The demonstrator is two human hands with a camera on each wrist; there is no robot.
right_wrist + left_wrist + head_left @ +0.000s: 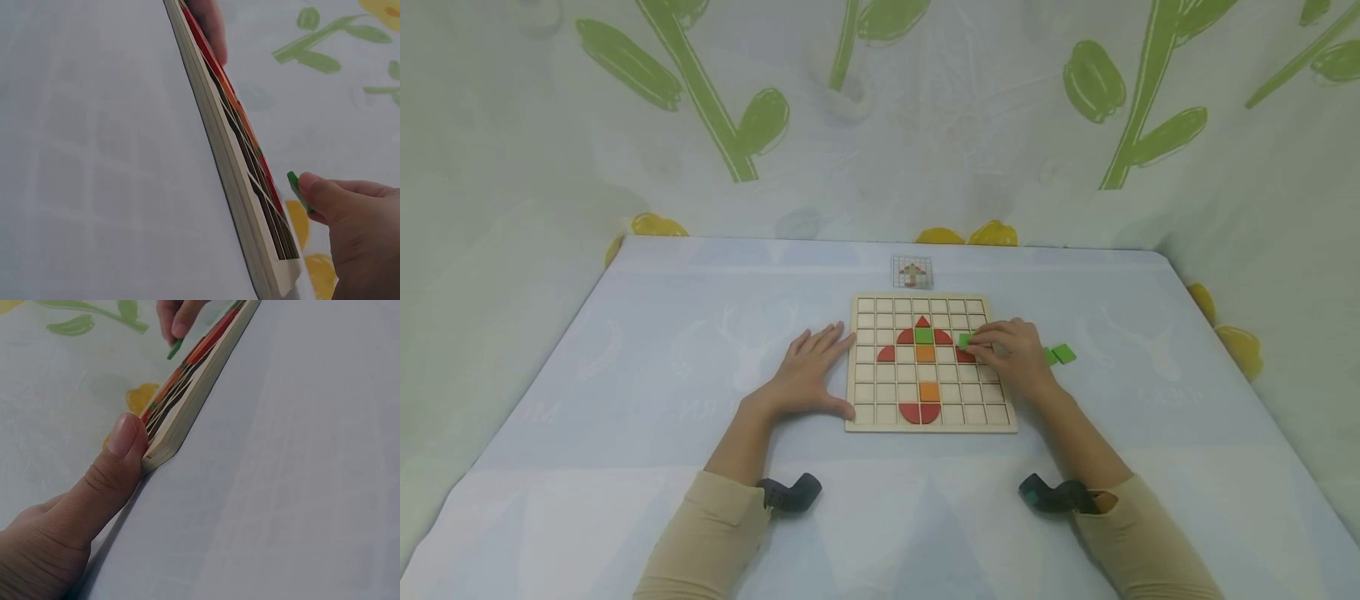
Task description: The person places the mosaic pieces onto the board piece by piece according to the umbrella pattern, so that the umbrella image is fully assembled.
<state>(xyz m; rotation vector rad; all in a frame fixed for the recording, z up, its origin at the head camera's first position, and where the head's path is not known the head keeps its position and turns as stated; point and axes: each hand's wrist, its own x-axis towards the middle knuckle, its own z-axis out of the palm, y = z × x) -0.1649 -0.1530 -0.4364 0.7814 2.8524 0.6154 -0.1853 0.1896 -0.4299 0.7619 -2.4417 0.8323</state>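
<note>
A square wooden grid board (886,392) lies on the table, with red, green and orange pieces set in some of its cells. Against its left edge rests my left hand (805,375), thumb near the lower corner and fingers spread. In the left wrist view that thumb (124,440) touches the board's corner. Between thumb and fingers my right hand (1018,354) pinches a green square tile (966,341) over the right side of the board. The right wrist view shows this green tile (299,190) tilted and raised above the board's surface. A red quarter-round piece (965,356) is partly hidden below it.
Two loose green tiles (1064,353) lie on the table right of the board, one partly hidden by my right hand. A small pattern card (912,272) lies behind the board. White walls with painted leaves surround the table (625,417).
</note>
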